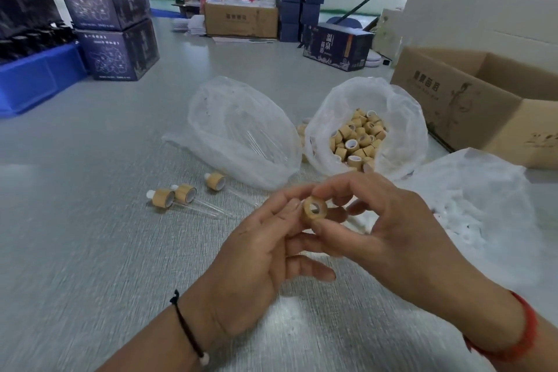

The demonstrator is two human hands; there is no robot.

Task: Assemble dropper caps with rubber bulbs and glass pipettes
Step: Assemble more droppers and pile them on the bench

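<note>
- Bamboo-coloured cap [315, 209]: short ring-shaped cylinder, held above the grey table [90, 220] in the middle of the view; its bore axis runs toward the camera and slightly up, so the open hole faces the viewer.
- Right hand [392, 220]: pinches the cap, thumb under its lower rim, index finger curled over its top; remaining fingers loosely bent behind it.
- Left hand [256, 251]: fingertips touch the cap's left side, fingers bent; whether they grip or only steady the cap cannot be told. Black cord on that wrist; red band on the right wrist.
- Finished droppers [181, 196]: three, lying flat on the table left of the held cap; white bulbs point left and away, clear glass pipettes point right and toward the viewer, long axes roughly parallel.
- Bag of caps [362, 136]: open white plastic bag beyond the held cap, filled with loose caps lying every way.
- Bag of pipettes [241, 130]: translucent bag beyond and left of the held cap, clear tubes faintly visible inside.
- White bag [483, 205]: right of the held cap, contents white and unclear.
- Cardboard box [483, 100]: open, beyond and right of the held cap.
</note>
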